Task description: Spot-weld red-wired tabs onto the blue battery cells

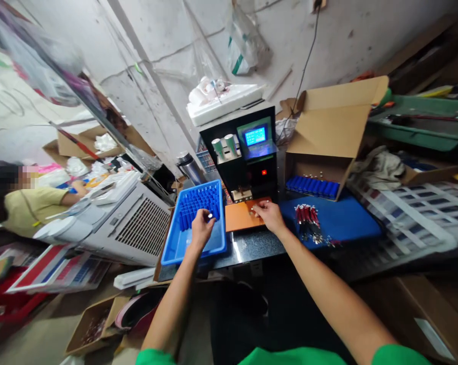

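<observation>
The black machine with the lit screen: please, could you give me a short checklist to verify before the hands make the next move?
1. Screen of the black machine is lit: ok.
2. Blue cylinders are grouped within the blue tray: ok.
3. Left hand has a secure grip: cannot tell; a small bright end shows at its fingers, over the tray.
4. Right hand is away from the orange pad: not ok; its fingers are at the pad.
5. Cardboard box has its lid open: ok.
</observation>
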`<action>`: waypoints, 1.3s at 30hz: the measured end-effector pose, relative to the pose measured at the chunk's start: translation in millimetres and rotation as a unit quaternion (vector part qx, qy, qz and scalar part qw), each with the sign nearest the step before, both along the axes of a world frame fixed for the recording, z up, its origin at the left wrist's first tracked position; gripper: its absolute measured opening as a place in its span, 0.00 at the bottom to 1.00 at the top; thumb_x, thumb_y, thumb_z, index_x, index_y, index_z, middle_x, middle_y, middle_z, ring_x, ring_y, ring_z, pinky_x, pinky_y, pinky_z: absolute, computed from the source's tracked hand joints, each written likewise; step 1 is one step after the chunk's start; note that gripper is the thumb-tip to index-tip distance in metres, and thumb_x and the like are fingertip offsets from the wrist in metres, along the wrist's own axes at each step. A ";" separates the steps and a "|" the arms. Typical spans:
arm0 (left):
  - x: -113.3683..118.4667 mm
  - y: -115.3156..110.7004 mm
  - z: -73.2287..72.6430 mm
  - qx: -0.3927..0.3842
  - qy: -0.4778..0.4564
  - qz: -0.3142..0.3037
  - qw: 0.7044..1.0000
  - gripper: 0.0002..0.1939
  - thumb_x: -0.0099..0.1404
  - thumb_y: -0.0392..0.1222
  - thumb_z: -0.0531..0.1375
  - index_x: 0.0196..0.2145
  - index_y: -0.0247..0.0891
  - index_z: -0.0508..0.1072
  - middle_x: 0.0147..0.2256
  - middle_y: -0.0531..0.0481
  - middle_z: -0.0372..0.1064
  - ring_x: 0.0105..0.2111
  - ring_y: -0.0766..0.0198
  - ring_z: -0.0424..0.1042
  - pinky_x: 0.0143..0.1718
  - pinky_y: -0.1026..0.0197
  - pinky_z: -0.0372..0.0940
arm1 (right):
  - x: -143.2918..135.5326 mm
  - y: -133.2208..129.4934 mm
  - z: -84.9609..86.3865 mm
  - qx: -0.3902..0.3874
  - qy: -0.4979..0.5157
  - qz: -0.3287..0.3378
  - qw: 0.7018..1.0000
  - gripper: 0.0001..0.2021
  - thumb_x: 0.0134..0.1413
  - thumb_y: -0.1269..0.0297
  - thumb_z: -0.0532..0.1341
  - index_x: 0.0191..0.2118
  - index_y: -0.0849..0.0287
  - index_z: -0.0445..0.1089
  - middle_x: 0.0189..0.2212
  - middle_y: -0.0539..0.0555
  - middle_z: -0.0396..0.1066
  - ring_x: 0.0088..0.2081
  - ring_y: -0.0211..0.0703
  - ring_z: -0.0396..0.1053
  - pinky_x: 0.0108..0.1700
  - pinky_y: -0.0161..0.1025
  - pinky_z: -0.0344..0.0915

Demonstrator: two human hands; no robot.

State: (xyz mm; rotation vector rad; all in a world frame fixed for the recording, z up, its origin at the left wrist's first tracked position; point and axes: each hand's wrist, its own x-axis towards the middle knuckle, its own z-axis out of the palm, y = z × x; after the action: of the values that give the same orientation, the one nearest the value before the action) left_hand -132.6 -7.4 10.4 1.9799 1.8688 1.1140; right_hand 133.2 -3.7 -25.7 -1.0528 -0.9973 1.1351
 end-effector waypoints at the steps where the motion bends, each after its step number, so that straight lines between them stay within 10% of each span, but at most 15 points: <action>1: 5.8 -1.5 3.4 0.015 -0.044 0.011 0.999 0.12 0.56 0.40 0.66 0.37 0.39 0.69 0.32 0.52 0.71 0.31 0.63 0.70 0.35 0.61 0.64 | 1.5 1.7 0.9 -0.002 0.007 -0.011 1.000 0.18 0.42 0.47 0.68 0.28 0.58 0.70 0.20 0.53 0.73 0.25 0.44 0.72 0.31 0.39 0.69; 12: 102.9 16.7 -9.2 -0.026 -0.182 -0.079 0.980 0.16 0.55 0.47 0.65 0.39 0.36 0.77 0.31 0.50 0.75 0.30 0.64 0.72 0.35 0.62 0.66 | 7.0 8.8 8.2 -0.013 0.036 -0.047 0.998 0.12 0.44 0.54 0.65 0.27 0.58 0.71 0.18 0.50 0.71 0.23 0.41 0.70 0.33 0.37 0.67; 39: 129.3 11.5 -30.9 -0.025 -0.200 -0.143 0.969 0.16 0.64 0.46 0.61 0.48 0.35 0.76 0.38 0.46 0.78 0.37 0.60 0.75 0.40 0.58 0.69 | -4.0 20.6 11.8 0.041 -0.023 -0.027 0.999 0.14 0.49 0.52 0.65 0.30 0.58 0.75 0.31 0.55 0.78 0.36 0.47 0.76 0.40 0.39 0.70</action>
State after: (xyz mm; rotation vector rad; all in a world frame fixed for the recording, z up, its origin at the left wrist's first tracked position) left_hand -3.3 4.1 -20.5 1.7618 1.3480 1.2485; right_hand 129.1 16.9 -13.9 -1.0369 -1.0372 1.0217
